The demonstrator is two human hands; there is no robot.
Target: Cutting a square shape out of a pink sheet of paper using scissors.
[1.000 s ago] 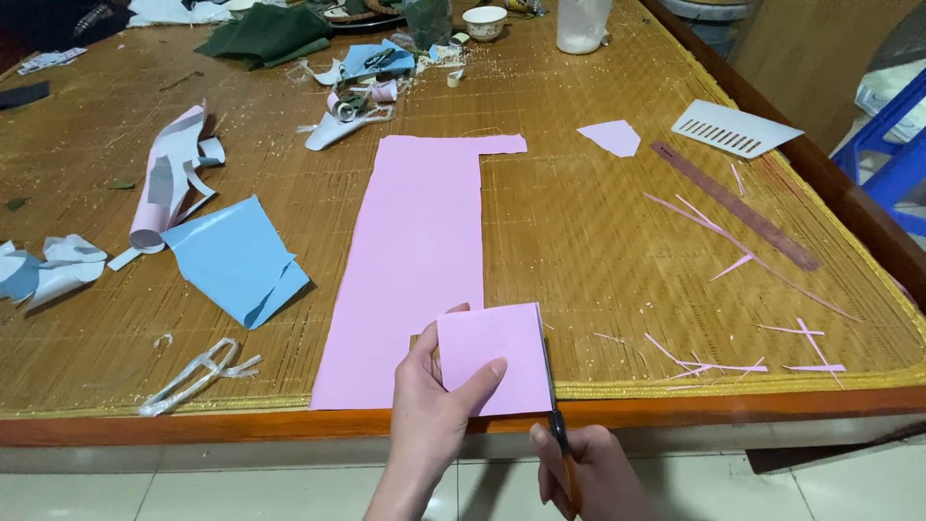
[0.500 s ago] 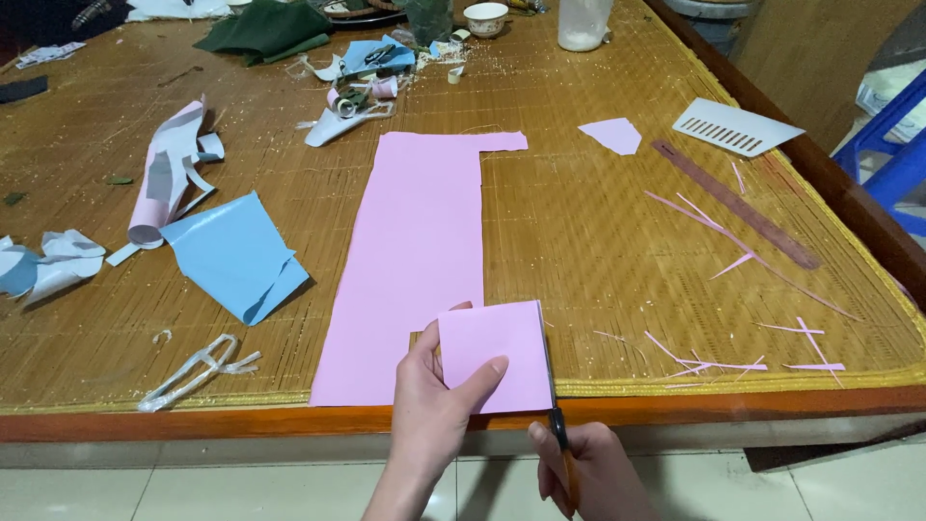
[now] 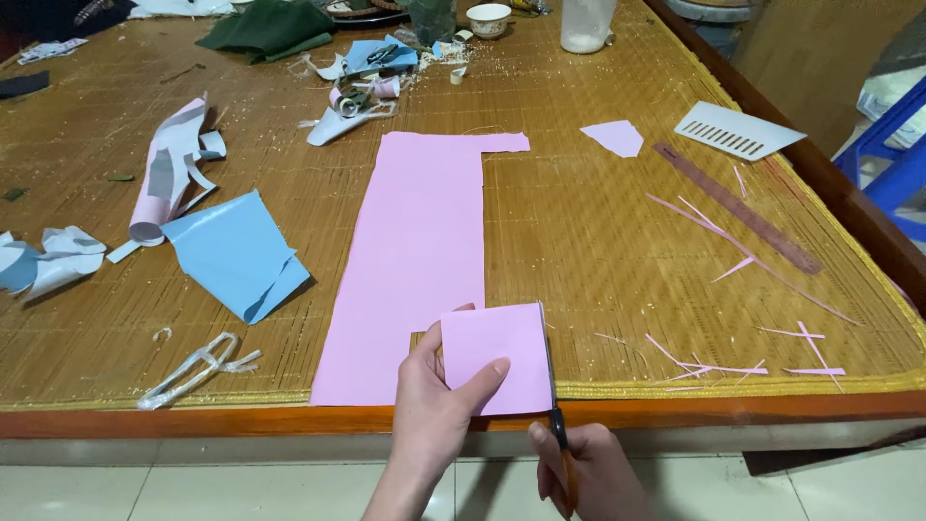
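At the near edge of the counter [image 3: 289,423], a small pink square of paper [image 3: 497,357] is being held by the left hand [image 3: 434,405], with the thumb pressed on its face and the fingers curled behind it. Along the square's right edge, scissors [image 3: 552,386] are being held upright by the right hand [image 3: 588,473], which is closed around the handles; the blades are lying nearly together against the paper. Compared with the earlier frames, almost nothing is being changed: both hands and the square are being kept in the same place, and the blades are still being held at the same edge.

Behind the square, a long pink sheet [image 3: 415,251] is lying flat on the counter, partly covered by it. To the left, a folded blue sheet [image 3: 236,253] and a twisted strip of clear film [image 3: 193,367] are lying apart. To the right, thin pink slivers [image 3: 714,367], a brown ruler [image 3: 738,207] and a small pink offcut [image 3: 617,137] are scattered.
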